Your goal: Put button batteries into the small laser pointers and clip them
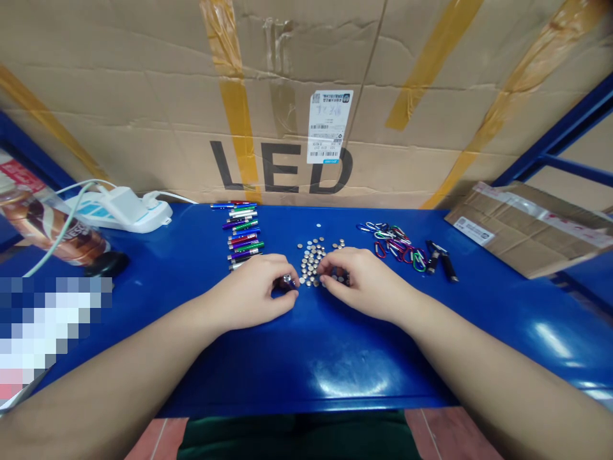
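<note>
My left hand (261, 287) is closed around a small shiny metal tube (287, 281), most of it hidden in the palm; its end shows between thumb and forefinger. Beside it, a loose pile of silver button cells (312, 259) is spread on the blue table (297, 370). My right hand (361, 281) reaches over the right side of the pile, thumb and forefinger tips close together at the cells. What they pinch, if anything, is too small to tell. Beyond my left hand lies a column of coloured metal penlights (244, 239), partly covered by that hand.
Coloured carabiners (395, 245) lie in a heap to the right, next to black-ended items (443, 260). A cardboard box (531, 223) stands at the right, a power strip (129, 214) and a drink bottle (52, 223) at the left. A large LED carton (182, 115) walls the back.
</note>
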`<state>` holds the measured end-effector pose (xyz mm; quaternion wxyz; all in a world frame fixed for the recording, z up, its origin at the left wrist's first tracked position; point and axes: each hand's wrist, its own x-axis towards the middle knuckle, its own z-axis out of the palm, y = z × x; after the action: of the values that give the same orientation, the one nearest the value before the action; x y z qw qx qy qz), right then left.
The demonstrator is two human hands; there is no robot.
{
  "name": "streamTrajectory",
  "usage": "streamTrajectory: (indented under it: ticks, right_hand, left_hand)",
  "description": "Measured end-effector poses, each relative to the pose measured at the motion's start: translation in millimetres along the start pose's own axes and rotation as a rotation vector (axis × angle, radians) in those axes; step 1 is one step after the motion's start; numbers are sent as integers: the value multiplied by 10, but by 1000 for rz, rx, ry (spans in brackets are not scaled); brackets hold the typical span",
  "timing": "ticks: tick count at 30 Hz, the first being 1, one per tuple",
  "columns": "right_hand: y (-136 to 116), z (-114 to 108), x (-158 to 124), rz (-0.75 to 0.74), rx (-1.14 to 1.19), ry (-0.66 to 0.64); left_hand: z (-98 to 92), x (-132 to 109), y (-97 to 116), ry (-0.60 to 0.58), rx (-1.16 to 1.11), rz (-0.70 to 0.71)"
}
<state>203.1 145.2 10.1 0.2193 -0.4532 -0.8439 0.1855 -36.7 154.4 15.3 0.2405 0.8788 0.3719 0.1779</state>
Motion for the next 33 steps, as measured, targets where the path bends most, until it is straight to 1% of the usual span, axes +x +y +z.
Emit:
streamTrajectory:
  ticks: [3,6,9,13,15,18,21,28,33]
  right_hand:
    - [4,-3,-6,-24,-21,1]
    - [-4,9,-13,-108,-48,-13]
    - [-45,59,-12,-227,-73,-46]
    - [-125,167,17,-345,-155,-70]
    - [-155,206,38,-401,-196,-83]
    - [-182,218,54,-461,-221,-134]
    - [-189,188,41,-454,-218,-176]
    - [-196,90,-30,-345,-127,-266]
    - [-225,56,-66,-234,-157,-260]
  left_hand:
    - [-11,-2,20,50,-12,13]
    - [-27,-11,23,104,-38,3]
    - [-55,-23,6,166,-129,-52]
    - [-101,-33,-32,265,-227,-127]
    - [-119,-34,-49,282,-224,-145]
    - [-132,-33,-67,253,-244,-141]
    - [-125,-29,-71,204,-287,-115]
    - [-106,-28,-69,161,-302,-98]
    - [-86,-36,-82,98,-300,-72]
